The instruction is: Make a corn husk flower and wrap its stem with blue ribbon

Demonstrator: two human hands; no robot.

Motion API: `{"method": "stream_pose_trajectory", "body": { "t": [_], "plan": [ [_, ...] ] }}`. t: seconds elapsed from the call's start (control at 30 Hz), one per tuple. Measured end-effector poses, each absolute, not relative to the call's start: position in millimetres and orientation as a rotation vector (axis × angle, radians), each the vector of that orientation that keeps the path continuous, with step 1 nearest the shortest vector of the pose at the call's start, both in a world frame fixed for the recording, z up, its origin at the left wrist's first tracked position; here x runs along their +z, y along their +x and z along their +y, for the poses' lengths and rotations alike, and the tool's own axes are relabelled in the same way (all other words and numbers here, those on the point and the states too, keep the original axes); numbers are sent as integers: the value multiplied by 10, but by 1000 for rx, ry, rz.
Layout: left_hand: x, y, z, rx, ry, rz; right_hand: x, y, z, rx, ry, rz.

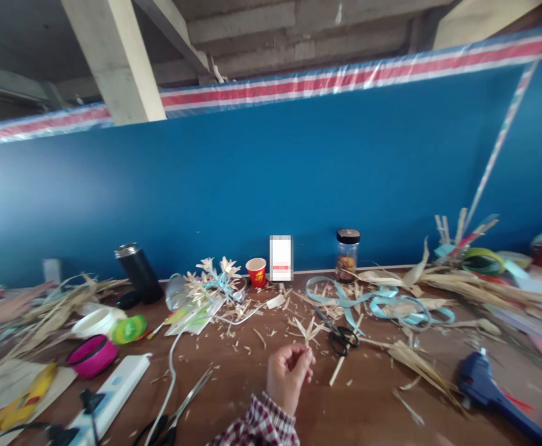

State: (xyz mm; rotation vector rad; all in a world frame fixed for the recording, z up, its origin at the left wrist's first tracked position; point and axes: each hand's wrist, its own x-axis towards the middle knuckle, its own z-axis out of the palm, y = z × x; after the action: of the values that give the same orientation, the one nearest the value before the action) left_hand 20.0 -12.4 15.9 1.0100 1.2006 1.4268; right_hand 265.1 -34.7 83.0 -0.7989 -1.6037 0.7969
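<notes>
My left hand [289,375] is raised over the middle of the brown table, in a checked sleeve. Its thumb and forefinger pinch the base of a small corn husk flower [308,332], whose pale pointed petals spread upward. Just beyond it to the right lie black-handled scissors [344,340], beside a thin pale stick [337,370]. Light blue ribbon [345,301] is loosely coiled farther back. A bunch of similar husk flowers [219,279] stands at the back left. My right hand is out of view.
Left are a power strip [117,387], a magenta bowl [93,355], a black flask [140,272] and more scissors [189,399]. A red cup [256,272] and a jar [347,257] stand behind. A blue glue gun [489,387] lies right. Another person's hand [17,303] shows far left.
</notes>
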Motion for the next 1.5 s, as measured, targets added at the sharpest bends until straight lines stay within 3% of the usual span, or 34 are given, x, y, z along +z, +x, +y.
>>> {"method": "stream_pose_trajectory", "body": {
  "t": [0.13,0.27,0.37,0.73,1.03,1.5],
  "plan": [
    [134,208,-114,1415,1011,1217,1021,2367,-165,694,-1019,-1791],
    [131,191,-101,1376,997,1239,1078,2478,326,179,-1501,-1974],
    [127,170,-96,1363,990,1241,1016,2526,512,20,-1690,-2060],
    [155,262,-107,1483,868,1272,1041,2661,772,-68,-2001,-2010],
    [158,237,-97,1488,934,1284,918,2162,879,91,-1948,-2249],
    [181,194,-93,1520,941,1304,847,2141,711,197,-1972,-2174]
  ]
}}
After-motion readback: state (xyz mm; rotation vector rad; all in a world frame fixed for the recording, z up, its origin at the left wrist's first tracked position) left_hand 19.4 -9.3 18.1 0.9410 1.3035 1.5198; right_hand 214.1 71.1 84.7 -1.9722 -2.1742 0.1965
